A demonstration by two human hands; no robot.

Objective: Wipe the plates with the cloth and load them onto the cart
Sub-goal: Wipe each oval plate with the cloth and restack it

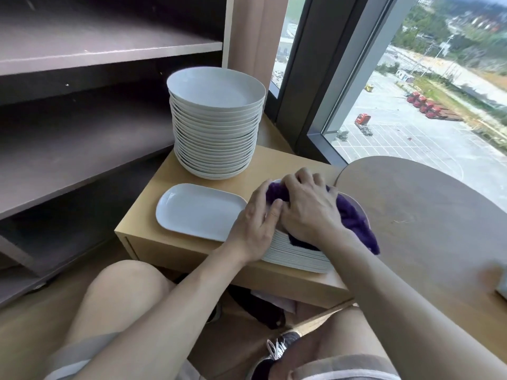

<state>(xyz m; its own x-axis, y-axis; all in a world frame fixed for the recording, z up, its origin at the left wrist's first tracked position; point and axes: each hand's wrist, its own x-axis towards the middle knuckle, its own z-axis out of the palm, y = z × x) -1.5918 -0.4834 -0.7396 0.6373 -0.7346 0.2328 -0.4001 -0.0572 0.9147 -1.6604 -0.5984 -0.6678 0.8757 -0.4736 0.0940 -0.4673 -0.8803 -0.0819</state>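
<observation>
A purple cloth lies bunched on top of a low stack of white plates at the near right of a small wooden table. My right hand presses down on the cloth with curled fingers gripping it. My left hand rests on the stack's left edge, fingers straight, touching the cloth. A single white oblong plate lies to the left. A tall stack of round white plates stands behind it.
A dark shelving unit with bare shelves fills the left. A round wooden tabletop is on the right, overlapping the small table. A large window lies behind. My knees and a shoe are below.
</observation>
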